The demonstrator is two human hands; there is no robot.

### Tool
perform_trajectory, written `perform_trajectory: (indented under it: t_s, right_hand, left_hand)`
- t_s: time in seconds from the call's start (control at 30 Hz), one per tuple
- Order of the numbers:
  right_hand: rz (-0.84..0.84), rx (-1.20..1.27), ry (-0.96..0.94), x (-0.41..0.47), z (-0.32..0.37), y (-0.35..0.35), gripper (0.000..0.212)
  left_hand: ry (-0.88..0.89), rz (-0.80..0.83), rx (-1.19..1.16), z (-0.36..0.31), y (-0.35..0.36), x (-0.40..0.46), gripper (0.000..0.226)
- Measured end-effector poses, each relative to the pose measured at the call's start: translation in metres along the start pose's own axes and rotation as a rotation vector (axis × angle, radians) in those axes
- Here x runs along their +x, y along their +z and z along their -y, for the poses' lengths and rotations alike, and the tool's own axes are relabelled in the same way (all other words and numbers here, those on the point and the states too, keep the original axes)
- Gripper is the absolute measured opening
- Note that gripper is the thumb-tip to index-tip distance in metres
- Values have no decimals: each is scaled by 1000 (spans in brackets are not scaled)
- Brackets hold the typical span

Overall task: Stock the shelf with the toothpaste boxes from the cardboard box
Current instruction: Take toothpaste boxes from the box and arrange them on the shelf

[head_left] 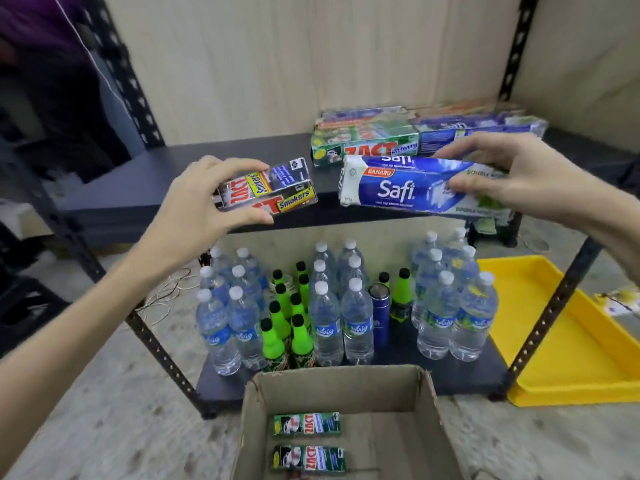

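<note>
- A pale wood-grain wall panel [277, 64] backs a dark metal rack with punched uprights [516, 46].
- The floor [104, 393] is speckled grey concrete; a loose cord [162, 299] trails across it beside the rack's left leg.
- The upper shelf [207, 168] is a dark board, and stocked toothpaste boxes [426, 133] lie flat in a stack at its back right.
- The lower shelf [460, 372] carries rows of water bottles [325, 320], green bottles with black caps [277, 327] and one blue can [380, 317] between them.
- A yellow plastic tray [554, 358] sits on the floor just right of the rack.
- The open cardboard box [332, 389] stands on the floor in front of the lower shelf; two green Zact boxes [308, 441] lie flat inside it.
- The right hand [526, 174] pinches two blue Safi boxes [408, 185], thumb underneath and fingers curled over the top, above the upper shelf's front edge.
- The left hand [204, 195] grips two short Zact Smokers boxes [270, 192], thumb below and fingers curled on top, above the same edge, left of the Safi boxes and apart from them.
</note>
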State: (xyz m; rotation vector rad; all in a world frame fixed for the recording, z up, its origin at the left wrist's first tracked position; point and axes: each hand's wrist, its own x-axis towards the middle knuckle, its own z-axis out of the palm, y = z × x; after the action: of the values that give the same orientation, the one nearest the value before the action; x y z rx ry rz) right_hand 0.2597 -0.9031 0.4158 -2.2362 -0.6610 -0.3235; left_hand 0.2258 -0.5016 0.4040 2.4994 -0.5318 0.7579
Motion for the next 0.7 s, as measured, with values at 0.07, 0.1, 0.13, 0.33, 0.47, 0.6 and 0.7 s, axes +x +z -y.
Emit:
perform_trajectory:
  t_s: [0.07,0.1,0.13,0.33,0.47,0.6,0.7]
  right_hand:
    - [13,-24,33,22,-4,-13,28]
    - [31,-41,45,35,-8,-19,27]
    - [55,-57,60,48,-12,-25,25]
    - [254,-198,179,111,-35,-45,28]
    - [172,-246,77,121,-47,-33,26]
    - [28,-274,10,114,-70,-14,26]
    - [-75,-260,-13,102,-82,-7,42]
  left_hand:
    - [6,34,18,12,1,24,61]
    - [12,52,36,18,3,35,62]
    - [20,75,59,24,5,46,64]
    - [18,199,98,41,28,100,67]
    - [0,189,135,44,44,109,64]
    - [38,97,214,47,54,109,59]
    - [46,42,218,48,57,107,59]
